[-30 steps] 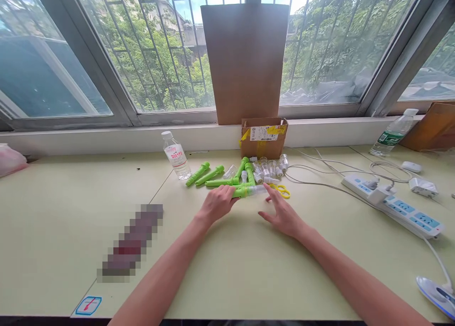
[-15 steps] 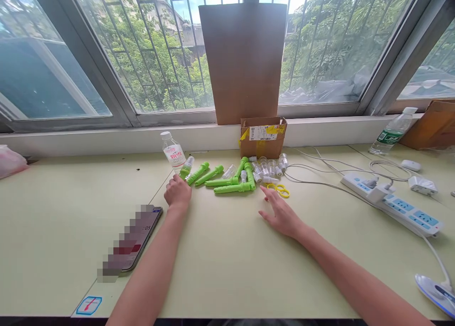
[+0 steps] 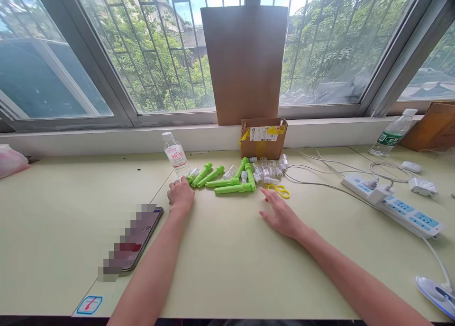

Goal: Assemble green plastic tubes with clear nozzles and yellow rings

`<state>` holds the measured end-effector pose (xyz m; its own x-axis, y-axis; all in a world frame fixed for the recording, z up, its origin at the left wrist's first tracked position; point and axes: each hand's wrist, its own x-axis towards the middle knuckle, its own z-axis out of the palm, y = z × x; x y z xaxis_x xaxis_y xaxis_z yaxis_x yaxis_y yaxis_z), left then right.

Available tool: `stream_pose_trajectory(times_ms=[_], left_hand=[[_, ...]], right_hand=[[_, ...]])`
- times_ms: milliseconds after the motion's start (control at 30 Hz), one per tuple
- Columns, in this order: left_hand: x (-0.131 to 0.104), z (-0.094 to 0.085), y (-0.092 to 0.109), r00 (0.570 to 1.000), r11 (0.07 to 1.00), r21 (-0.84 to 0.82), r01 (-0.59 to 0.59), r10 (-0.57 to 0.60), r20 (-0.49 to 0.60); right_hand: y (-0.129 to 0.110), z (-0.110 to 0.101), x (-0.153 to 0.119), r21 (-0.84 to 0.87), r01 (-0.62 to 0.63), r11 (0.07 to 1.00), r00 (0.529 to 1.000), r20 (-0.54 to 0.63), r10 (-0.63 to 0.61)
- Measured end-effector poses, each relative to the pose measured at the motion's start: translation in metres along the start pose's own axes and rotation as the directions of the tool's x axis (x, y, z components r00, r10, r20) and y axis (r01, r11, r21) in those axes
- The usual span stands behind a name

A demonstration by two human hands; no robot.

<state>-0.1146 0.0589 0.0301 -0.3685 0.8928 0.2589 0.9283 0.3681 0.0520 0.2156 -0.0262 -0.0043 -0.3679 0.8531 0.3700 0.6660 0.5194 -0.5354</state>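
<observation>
My left hand is low over the table with curled fingers closed on a green plastic tube. The tube lies tilted, its clear end beyond my fingertips and most of its length hidden under the hand. To the right lie several similar green tubes, a few crossing each other. Among and behind them are small clear plastic cups and white-and-clear pieces. My right hand rests on the table with fingers apart, holding nothing, just in front of yellow-handled scissors.
A water bottle stands behind my left hand. A small cardboard box sits at the wall. A phone lies left of my forearm. On the right are a power strip, cables and another bottle.
My left hand has lowered slightly. The green tube in it has tipped down from raised to lying near the table beside the others. My right hand has stayed put.
</observation>
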Motion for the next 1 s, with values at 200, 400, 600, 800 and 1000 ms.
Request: stream_pose_trajectory(times_ms=[200,400,600,800,1000], left_hand=[[-0.007,-0.004,0.005,0.996,0.994,0.075,-0.081,0.084,-0.036],[-0.013,0.000,0.015,0.934,0.937,0.094,-0.335,0.344,-0.096],[-0.018,0.005,0.021,0.898,0.899,0.044,-0.437,0.438,-0.038],[-0.020,0.006,0.022,0.909,0.910,0.010,-0.415,0.415,-0.031],[-0.020,0.004,0.024,0.941,0.941,0.020,-0.338,0.339,-0.023]], right_hand=[[0.000,0.000,0.000,-0.003,-0.003,1.000,1.000,0.005,0.003],[-0.001,0.000,0.000,-0.004,-0.001,1.000,1.000,0.007,0.001],[-0.002,-0.001,0.000,-0.003,-0.003,1.000,1.000,0.008,0.003],[-0.001,-0.001,-0.001,-0.001,0.006,1.000,1.000,0.005,-0.006],[-0.001,-0.002,-0.001,-0.006,0.003,1.000,1.000,0.010,-0.003]])
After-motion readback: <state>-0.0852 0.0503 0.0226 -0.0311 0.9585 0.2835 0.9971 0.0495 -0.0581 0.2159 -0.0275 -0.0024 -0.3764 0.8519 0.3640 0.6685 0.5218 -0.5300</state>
